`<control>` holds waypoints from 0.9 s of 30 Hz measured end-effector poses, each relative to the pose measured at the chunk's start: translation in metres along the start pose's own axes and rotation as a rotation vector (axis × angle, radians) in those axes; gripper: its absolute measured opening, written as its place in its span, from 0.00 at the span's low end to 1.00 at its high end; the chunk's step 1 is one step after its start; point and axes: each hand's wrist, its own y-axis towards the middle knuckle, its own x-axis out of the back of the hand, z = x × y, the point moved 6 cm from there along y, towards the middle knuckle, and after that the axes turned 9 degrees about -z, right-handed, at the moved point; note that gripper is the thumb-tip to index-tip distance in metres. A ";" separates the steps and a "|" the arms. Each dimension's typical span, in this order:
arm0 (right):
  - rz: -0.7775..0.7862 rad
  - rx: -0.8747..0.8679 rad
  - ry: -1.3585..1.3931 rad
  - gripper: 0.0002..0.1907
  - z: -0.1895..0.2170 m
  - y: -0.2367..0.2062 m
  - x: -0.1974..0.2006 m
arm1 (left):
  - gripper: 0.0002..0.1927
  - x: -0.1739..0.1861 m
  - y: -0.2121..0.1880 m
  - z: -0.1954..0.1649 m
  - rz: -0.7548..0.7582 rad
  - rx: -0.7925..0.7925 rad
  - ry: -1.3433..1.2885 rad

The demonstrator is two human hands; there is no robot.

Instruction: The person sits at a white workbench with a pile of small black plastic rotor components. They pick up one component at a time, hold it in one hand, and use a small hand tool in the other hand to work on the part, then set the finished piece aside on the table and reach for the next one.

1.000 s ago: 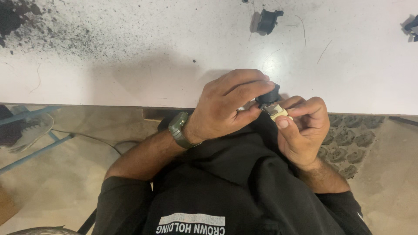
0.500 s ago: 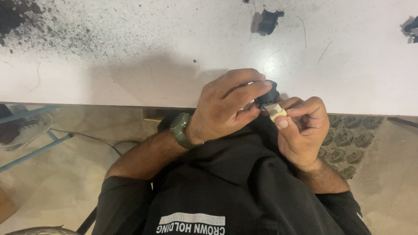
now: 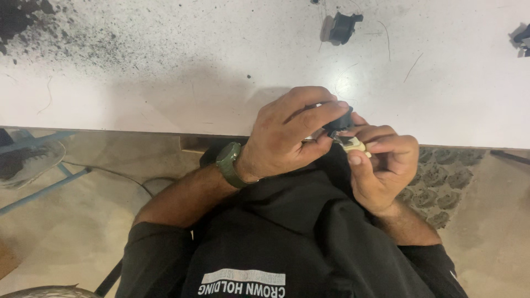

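Left hand (image 3: 292,135) fingers pinched shut on small black part (image 3: 339,120); right hand (image 3: 383,165) fingers closed on cream piece (image 3: 354,145), touching it, over near table (image 3: 165,83) edge. Risk: grip slip, part falls to floor (image 3: 83,221).

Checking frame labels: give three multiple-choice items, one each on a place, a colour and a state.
1. Where is the loose black part? A on the white table; B on the floor; C in the lap.
2. Colour of the watch? A red; B green; C white.
3. The left hand is: A open flat; B shut on a small black part; C flat on the table.

1 A: it lies on the tabletop.
2 B: a green band.
3 B: its fingers pinch the part, beside the cream piece in the right hand.
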 end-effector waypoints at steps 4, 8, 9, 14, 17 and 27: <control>-0.016 0.191 -0.204 0.15 0.015 0.003 0.006 | 0.31 0.001 -0.002 0.000 0.029 0.032 -0.014; 0.022 0.335 -0.356 0.15 0.025 0.003 0.004 | 0.32 -0.001 -0.001 0.000 0.037 0.020 -0.008; 0.031 0.351 -0.382 0.15 0.025 0.003 0.003 | 0.32 0.000 -0.001 0.001 0.037 0.021 -0.006; 0.064 0.481 -0.413 0.13 0.023 0.006 -0.004 | 0.32 0.000 -0.003 0.000 0.052 0.015 0.009; 0.077 0.464 -0.406 0.13 0.022 0.005 -0.004 | 0.32 -0.001 -0.003 0.001 0.059 0.012 0.005; 0.078 0.425 -0.375 0.14 0.021 0.004 -0.005 | 0.32 -0.002 -0.005 0.002 0.068 0.015 0.014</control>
